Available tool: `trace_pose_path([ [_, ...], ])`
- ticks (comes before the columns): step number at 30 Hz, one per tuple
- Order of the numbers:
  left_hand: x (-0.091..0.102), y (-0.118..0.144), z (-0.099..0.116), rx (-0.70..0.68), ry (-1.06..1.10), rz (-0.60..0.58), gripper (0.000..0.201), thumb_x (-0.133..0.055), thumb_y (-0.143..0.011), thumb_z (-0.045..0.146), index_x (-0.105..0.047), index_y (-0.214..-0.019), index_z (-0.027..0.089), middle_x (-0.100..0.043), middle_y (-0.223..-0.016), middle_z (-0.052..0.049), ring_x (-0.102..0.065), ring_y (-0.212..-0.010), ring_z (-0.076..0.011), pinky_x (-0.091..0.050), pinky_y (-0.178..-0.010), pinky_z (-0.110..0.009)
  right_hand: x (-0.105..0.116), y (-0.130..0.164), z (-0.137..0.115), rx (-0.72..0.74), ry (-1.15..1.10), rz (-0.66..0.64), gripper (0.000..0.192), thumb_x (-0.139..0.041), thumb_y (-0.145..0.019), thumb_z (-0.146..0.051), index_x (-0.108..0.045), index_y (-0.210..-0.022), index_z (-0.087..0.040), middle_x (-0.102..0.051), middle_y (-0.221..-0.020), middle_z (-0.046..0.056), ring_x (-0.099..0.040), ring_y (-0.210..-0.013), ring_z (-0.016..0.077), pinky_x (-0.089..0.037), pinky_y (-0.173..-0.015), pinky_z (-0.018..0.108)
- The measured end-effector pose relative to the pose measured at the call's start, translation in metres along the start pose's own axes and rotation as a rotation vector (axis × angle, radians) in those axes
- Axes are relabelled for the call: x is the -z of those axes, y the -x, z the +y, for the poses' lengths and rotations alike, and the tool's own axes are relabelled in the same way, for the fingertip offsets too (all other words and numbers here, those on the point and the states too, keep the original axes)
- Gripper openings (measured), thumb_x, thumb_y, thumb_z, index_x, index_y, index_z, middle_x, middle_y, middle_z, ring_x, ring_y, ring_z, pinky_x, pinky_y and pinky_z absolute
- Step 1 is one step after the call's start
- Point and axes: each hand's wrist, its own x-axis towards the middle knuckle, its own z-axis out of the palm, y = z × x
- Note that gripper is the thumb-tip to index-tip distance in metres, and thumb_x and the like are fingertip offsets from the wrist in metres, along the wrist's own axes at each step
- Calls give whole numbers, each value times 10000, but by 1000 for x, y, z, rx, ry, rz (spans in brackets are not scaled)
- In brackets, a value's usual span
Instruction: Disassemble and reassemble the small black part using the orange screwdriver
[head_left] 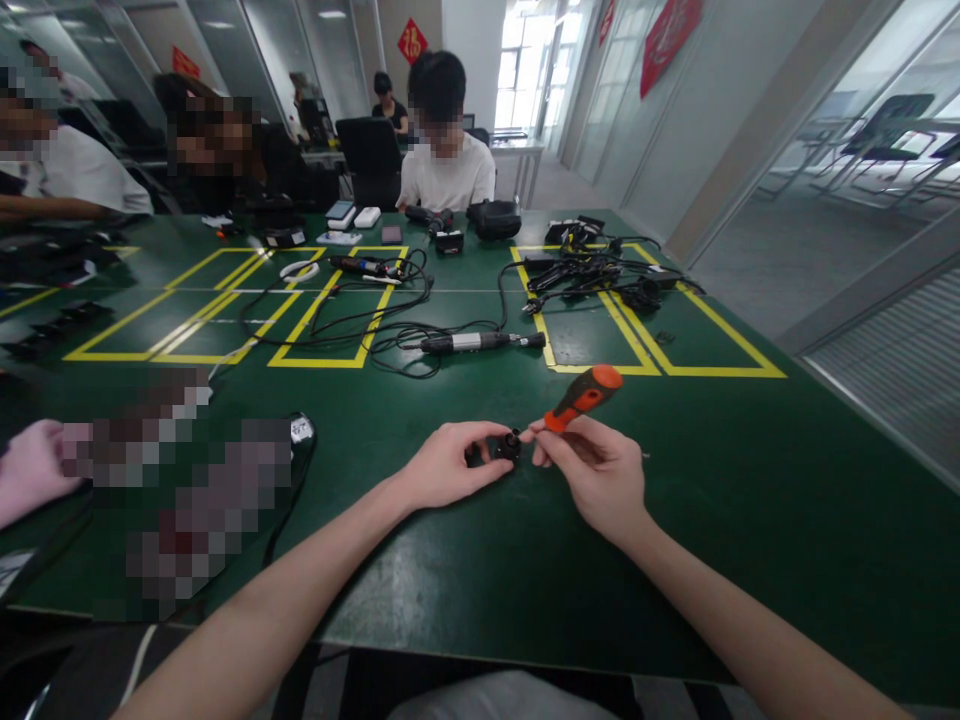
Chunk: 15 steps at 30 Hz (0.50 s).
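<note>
Left fingers (487,472) pinch black part (508,449).

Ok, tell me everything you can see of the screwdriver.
The screwdriver has a black handle with orange end cap, inset and collar, looking like plastic and rubber. The right hand holds it tilted, butt end up and leaning rightward, above the green table. Its shaft and tip can't be made out.

Smooth glossy tabletop (750,490), seemingly plastic screwdriver handle (589,394)
</note>
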Motion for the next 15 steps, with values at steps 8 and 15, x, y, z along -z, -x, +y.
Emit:
trace_pose_path([
  [8, -2, 0, 3, 23, -37, 6, 372, -689, -883, 311, -727, -1226, 172, -760, -913, -25, -632, -738, -134, -478, -726, -257, 1, 1, 3, 15, 12, 9, 114, -710, -922, -303, -777, -883, -220, -741, -811, 41, -649, -577, 151, -590, -564, 312],
  [15, -4, 1, -1, -56, -35, 19, 352, -708, -884, 297, -715, -1213, 169, -749, -1066, -48, -634, -749, -124, -486, -725, -258, 4, 1, 0, 116, 161, 40, 84, -758, -856, -223, -759, -773, -237, -760, -788, 30, -676, -643, 185, -589, -607, 335],
])
